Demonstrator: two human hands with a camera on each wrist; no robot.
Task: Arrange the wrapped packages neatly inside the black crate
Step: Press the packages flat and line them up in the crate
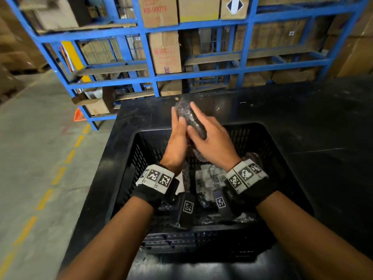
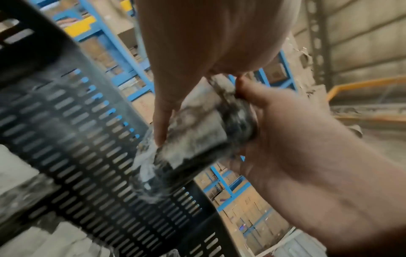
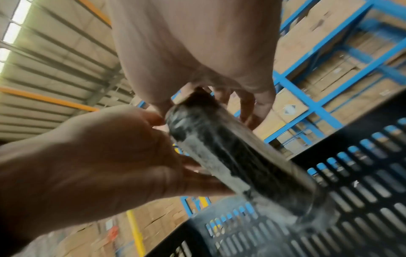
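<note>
A dark wrapped package (image 1: 188,116) in clear plastic is held tilted above the far side of the black crate (image 1: 141,158). My left hand (image 1: 177,128) grips it from the left, fingers laid along its side. From the right, my right hand (image 1: 212,138) wraps round it with the index finger stretched over the top. The left wrist view shows the package (image 2: 202,139) between my left hand (image 2: 162,121) and right hand (image 2: 285,139), in front of the slotted crate wall (image 2: 77,139). In the right wrist view the package (image 3: 230,156) slants down toward the crate (image 3: 351,191). Several wrapped packages (image 1: 210,178) lie inside the crate.
The crate sits on a black table (image 1: 302,118) that extends to the right and behind. Blue metal racks (image 1: 149,57) with cardboard boxes (image 1: 165,51) stand beyond the table. To the left is concrete floor with a yellow dashed line (image 1: 58,174).
</note>
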